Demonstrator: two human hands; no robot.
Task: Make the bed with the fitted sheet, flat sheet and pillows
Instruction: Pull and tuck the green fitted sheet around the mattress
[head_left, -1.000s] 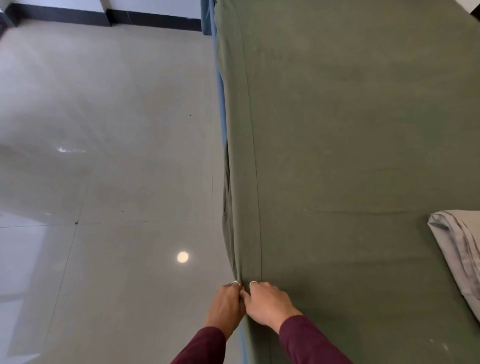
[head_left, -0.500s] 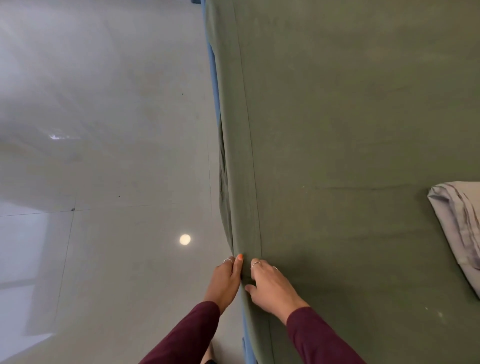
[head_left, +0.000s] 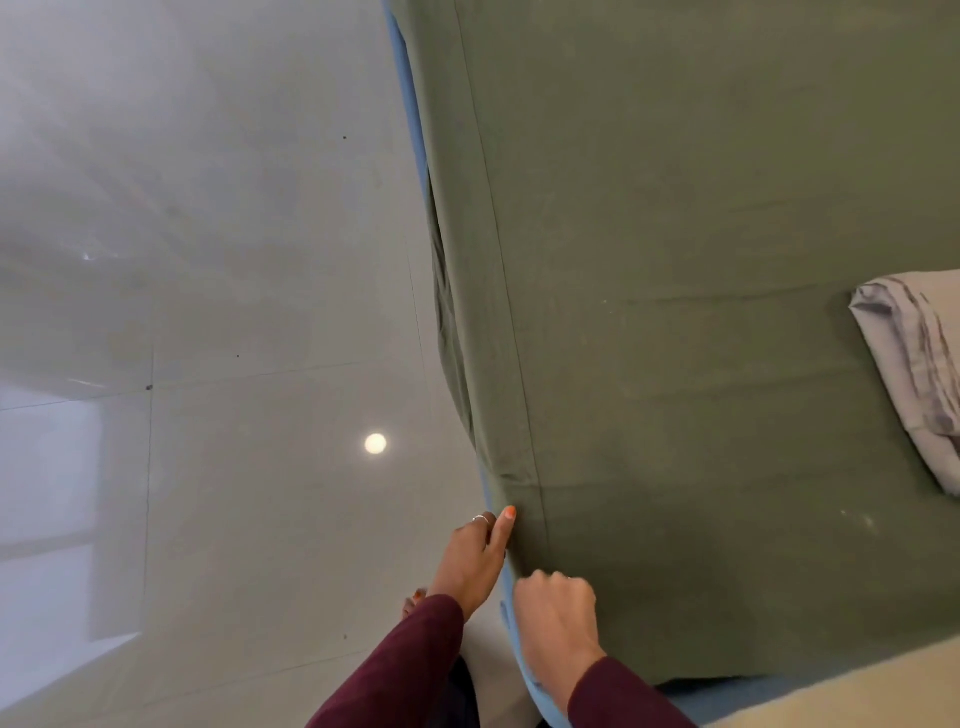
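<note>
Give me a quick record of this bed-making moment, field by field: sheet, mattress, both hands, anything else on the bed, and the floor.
sheet: green sheet spread over the bed top, its edge draped down the side nearest the floor
mattress: blue mattress edge showing beside the hands
left hand: at the sheet's side edge, thumb pointing up along it
right hand: fingers curled on the sheet at the bed edge
other: folded grey cloth lying on the sheet at the right
floor: glossy pale tiles, round light reflection

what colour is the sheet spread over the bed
Olive green, plain with no pattern: the sheet shows clearly in the head view.
</note>
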